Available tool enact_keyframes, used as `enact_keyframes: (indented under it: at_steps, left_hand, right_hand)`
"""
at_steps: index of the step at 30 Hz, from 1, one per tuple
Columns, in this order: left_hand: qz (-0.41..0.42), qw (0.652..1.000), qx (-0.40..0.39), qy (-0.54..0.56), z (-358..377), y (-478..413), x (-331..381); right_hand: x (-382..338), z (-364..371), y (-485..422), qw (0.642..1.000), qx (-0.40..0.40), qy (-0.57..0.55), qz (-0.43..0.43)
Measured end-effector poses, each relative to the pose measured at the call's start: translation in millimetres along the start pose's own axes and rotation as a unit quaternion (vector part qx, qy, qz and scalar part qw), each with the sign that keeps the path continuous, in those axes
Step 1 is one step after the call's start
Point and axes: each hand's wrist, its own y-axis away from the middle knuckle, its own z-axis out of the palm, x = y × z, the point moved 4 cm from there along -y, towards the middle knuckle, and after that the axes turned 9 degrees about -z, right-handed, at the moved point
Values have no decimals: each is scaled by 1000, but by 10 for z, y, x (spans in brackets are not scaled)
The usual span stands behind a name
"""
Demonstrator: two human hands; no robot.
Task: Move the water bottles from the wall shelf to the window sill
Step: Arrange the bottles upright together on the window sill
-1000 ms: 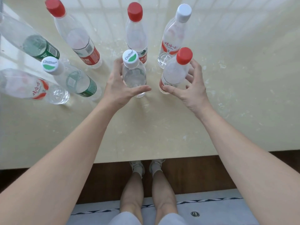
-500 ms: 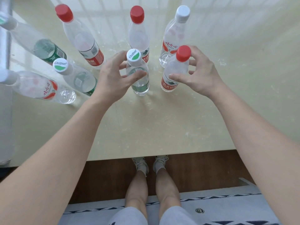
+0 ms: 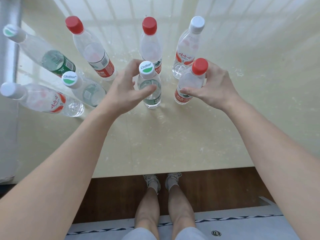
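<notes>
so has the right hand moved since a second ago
Yes. The right hand has closed in leftward on the red-capped bottle, which stands where it did: fingers spread clear of it before now wrap it.

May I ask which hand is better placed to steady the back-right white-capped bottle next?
Right, probably: the right hand is beside that white-capped bottle, though it grips the red-capped bottle; the left hand, round the Cestbon bottle, is farther off.

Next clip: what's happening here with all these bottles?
A person stands at a beige window sill that holds eight water bottles. The left hand curls round the green-label bottle, and the right hand grips a red-capped bottle. Both bottles stand upright on the sill. Six other bottles stand behind and to the left.
</notes>
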Motion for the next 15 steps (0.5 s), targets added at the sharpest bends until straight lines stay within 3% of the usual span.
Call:
enact_keyframes:
  at_steps: [4,11,15]
  left_hand:
    - [-7,997,69,-27,8,-20,45]
    - [-14,1000,-13,2,-19,-68,46]
    - [-8,999,30,-14,39,-67,30]
  right_hand:
    - [2,0,0,1000,1,2,-3]
    - [-6,-14,-18,1000,1,2,-2]
    - [-41,-19,15,1000,10,-11,-7]
